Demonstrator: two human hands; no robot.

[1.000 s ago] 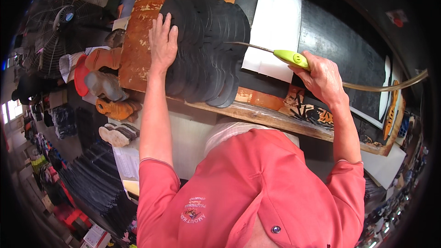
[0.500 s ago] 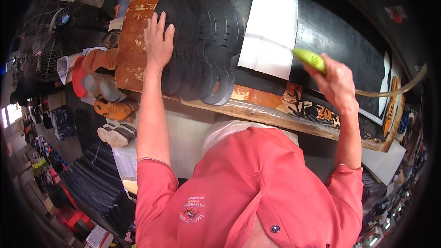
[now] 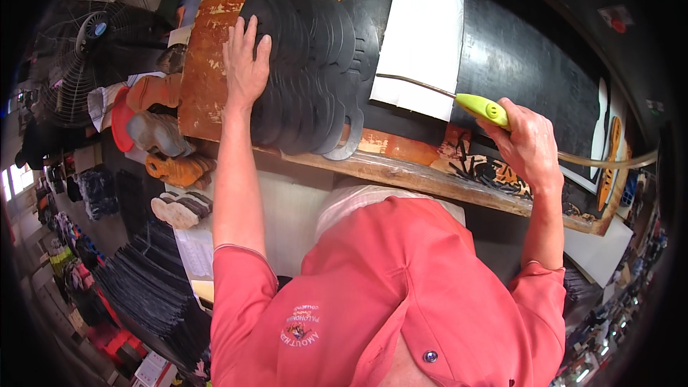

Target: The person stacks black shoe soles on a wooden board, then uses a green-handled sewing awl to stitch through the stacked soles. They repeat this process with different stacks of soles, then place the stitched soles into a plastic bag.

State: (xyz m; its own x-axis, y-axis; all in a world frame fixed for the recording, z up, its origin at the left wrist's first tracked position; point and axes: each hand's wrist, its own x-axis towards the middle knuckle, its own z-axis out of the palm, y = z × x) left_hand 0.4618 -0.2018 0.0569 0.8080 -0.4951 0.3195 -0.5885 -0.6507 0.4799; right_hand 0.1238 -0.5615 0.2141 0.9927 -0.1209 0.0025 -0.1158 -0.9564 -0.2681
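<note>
Black sole-shaped pieces (image 3: 301, 93) lie fanned out in overlapping rows on the left part of the workbench. My left hand (image 3: 246, 72) rests against their left side, fingers stretched out and slightly apart. A lime-green spray wand (image 3: 483, 109) is gripped in my right hand (image 3: 532, 142), with a clear hose (image 3: 609, 163) running off to the right. Its thin metal tube (image 3: 419, 84) points left across a white sheet (image 3: 421, 21), and the tip is close to the right edge of the black pieces. Whether anything comes out of the tip cannot be seen.
A black sheet (image 3: 527, 50) covers the bench's right part. Black scraps (image 3: 487, 170) lie along its wooden front edge (image 3: 401, 178). An orange strip (image 3: 610, 161) lies at the far right. Left of the bench are a wire fan (image 3: 93, 32) and stacked grey and orange sole shapes (image 3: 161, 136).
The wand has turned slightly in my right hand, and its tube now shows sharply, pointing left toward the black pieces. Some pieces at the right lie differently. My left hand has barely moved.
</note>
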